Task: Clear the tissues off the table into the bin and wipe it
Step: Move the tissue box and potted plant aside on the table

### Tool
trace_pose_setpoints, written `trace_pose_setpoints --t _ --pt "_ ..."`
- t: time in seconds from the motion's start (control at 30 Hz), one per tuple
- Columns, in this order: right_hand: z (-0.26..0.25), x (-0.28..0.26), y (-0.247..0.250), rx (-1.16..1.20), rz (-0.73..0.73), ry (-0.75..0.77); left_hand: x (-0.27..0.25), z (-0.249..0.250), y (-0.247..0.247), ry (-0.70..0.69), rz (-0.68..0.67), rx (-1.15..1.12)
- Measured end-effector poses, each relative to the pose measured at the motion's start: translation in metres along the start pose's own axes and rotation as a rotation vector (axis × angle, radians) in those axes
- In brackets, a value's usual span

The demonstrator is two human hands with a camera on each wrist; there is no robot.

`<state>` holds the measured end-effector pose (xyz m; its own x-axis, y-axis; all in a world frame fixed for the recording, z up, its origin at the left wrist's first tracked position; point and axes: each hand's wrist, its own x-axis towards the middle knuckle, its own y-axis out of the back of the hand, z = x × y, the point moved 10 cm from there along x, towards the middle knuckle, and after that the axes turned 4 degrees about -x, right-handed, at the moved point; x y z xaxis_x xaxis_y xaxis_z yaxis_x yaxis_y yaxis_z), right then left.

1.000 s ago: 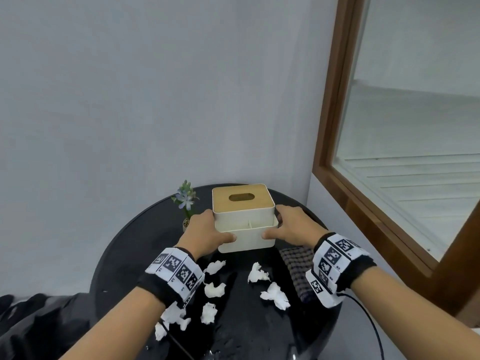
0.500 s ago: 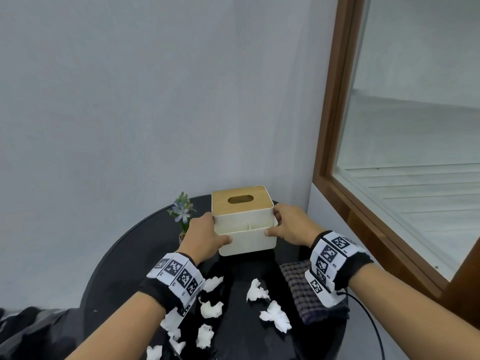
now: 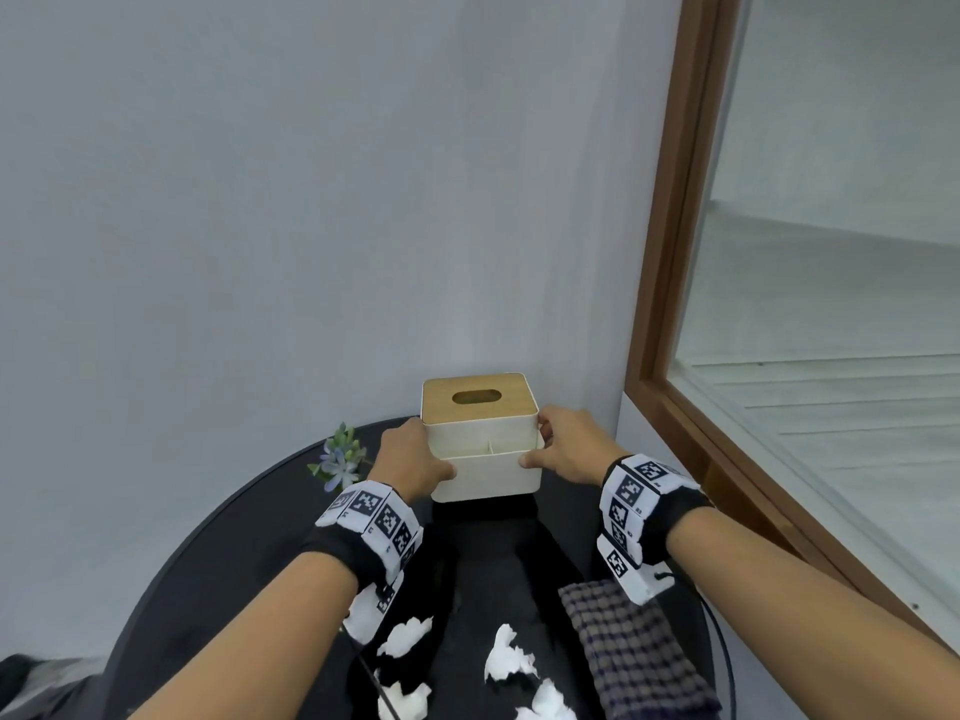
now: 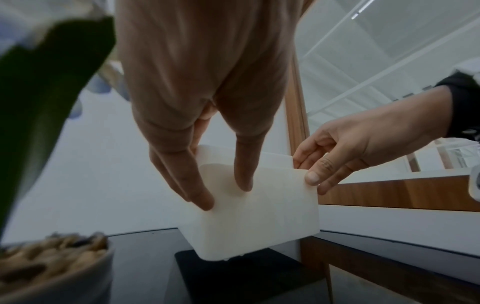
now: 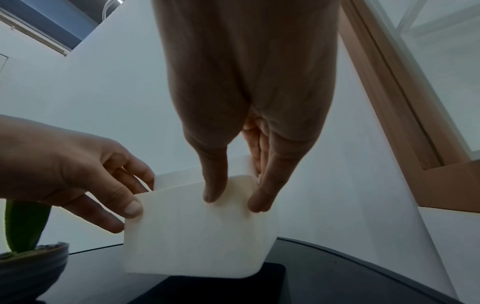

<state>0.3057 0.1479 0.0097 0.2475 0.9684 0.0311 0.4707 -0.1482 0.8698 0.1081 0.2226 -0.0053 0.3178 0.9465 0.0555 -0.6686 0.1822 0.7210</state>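
Both hands, left hand [image 3: 413, 459] and right hand [image 3: 571, 449], clasp the box [image 3: 483, 439] by its sides, lifted clear of the table [image 3: 218, 553], probably to free space, while crumpled tissues [image 3: 506, 659] lie near the cloth [image 3: 639, 652].
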Motion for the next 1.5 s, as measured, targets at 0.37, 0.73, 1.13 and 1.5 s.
trace_pose_setpoints --t 0.37,0.73,1.13,1.5 --pt "0.004 0.028 -0.011 0.015 0.009 0.002 0.027 -0.007 -0.004 0.043 0.021 0.019" --pt "0.013 0.035 -0.018 0.006 0.004 -0.019 0.033 -0.012 -0.014 0.08 0.012 0.003" --pt "0.002 0.023 -0.016 -0.062 0.025 -0.03 0.015 -0.009 -0.016 0.077 0.051 -0.058" --pt "-0.026 -0.03 -0.015 -0.155 0.002 0.07 -0.051 0.01 0.0 -0.092 0.05 -0.039"
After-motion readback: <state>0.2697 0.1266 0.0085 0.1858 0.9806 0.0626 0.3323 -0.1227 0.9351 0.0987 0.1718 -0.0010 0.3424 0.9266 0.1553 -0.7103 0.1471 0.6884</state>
